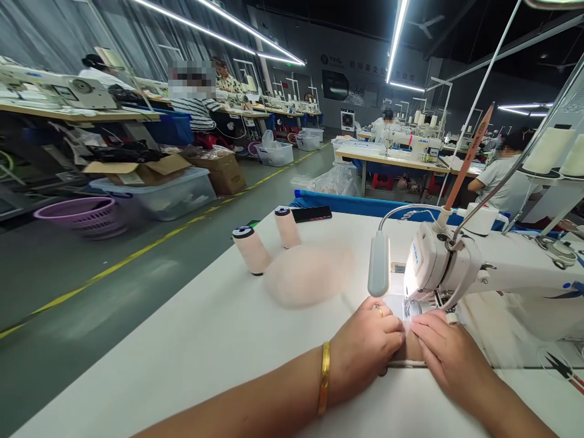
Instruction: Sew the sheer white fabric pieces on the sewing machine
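Note:
My left hand (368,344), with a gold bangle at the wrist and a ring, is closed in front of the sewing machine (433,258). Opposite it, my right hand (451,353) has its fingers pressed together close to the presser foot. Between the two lies a small beige piece of fabric (413,349), pinched at its sides and mostly covered by my fingers. The machine's needle area is lit. Left of my hands, a pale beige rounded piece (310,277) rests on the white table (182,371), blurred.
Two cones of peach thread (252,250) and a black phone (312,213) are at the table's far edge. A grey lamp (379,265) hangs beside the machine head. Red-handled snips (566,372) lie at right. Other people sit at machines farther back.

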The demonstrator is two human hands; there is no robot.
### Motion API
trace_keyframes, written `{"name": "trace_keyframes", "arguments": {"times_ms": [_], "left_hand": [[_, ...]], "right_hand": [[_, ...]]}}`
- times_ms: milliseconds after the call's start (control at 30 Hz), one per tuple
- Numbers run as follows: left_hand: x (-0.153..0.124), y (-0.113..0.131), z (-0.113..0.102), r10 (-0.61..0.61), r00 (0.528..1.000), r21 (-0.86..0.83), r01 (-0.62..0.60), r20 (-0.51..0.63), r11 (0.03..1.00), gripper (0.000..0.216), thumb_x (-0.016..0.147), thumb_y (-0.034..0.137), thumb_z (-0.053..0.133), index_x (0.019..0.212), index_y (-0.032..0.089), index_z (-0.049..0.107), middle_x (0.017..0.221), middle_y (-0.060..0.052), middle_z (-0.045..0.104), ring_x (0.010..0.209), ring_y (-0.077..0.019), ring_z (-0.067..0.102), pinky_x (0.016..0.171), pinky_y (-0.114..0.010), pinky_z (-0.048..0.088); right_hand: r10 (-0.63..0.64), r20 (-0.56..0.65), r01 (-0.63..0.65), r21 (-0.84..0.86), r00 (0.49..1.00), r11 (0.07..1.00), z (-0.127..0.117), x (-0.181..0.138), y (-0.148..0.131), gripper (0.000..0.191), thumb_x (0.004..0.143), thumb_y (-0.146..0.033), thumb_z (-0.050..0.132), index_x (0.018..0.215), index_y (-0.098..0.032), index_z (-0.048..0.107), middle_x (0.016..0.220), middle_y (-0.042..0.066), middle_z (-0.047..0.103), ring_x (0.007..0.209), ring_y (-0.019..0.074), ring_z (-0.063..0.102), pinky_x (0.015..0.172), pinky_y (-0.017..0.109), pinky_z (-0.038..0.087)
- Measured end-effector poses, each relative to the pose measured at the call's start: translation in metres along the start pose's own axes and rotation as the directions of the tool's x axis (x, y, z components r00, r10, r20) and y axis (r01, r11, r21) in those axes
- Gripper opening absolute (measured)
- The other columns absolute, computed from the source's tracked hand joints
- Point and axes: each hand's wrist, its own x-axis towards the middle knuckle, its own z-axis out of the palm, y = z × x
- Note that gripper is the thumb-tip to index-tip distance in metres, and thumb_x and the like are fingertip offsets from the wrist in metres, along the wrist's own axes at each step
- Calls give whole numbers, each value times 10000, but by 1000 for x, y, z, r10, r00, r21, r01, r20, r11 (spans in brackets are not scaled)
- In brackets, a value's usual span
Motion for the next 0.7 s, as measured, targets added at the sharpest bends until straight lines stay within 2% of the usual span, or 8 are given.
{"name": "trace_keyframes", "arguments": {"times_ms": [167, 333, 533, 700], "left_hand": [[5, -6, 2, -31, 999, 39, 31, 12, 999, 208, 909, 62, 558, 861, 202, 704, 824, -38, 703, 812, -204, 611, 866, -376, 416], [12, -13, 1, -57, 998, 78, 56, 9, 995, 277, 959, 84, 494, 783, 188, 680, 806, -37, 691, 778, -193, 601, 823, -356, 422], [16, -15, 2, -164, 983, 110, 155, 80, 982, 272, 965, 104, 493, 758, 178, 654, 855, -44, 696, 780, -190, 595, 768, -337, 425], [21, -16, 6, -240, 965, 143, 224, 102, 964, 226, 935, 101, 509, 755, 175, 624, 848, -42, 676, 767, -196, 582, 710, -319, 430]], "right_hand": [[75, 10, -75, -44, 997, 996, 5, 2, 3, 387, 978, -66, 419, 1226, -208, 680, 1258, 114, 729, 1102, 320, 677, 837, 458, 615], [156, 13, -155, -74, 988, 985, 14, -2, 8, 441, 980, -99, 424, 1351, -197, 643, 1364, 116, 698, 1197, 331, 664, 925, 474, 620], [150, 12, -150, -56, 989, 987, 16, -5, 9, 448, 1003, -119, 420, 1397, -203, 617, 1381, 120, 685, 1213, 320, 654, 968, 490, 614], [110, -60, -112, -29, 992, 993, 18, -6, 12, 402, 1014, -120, 433, 1354, -210, 628, 1326, 119, 704, 1156, 297, 680, 955, 475, 621]]}}
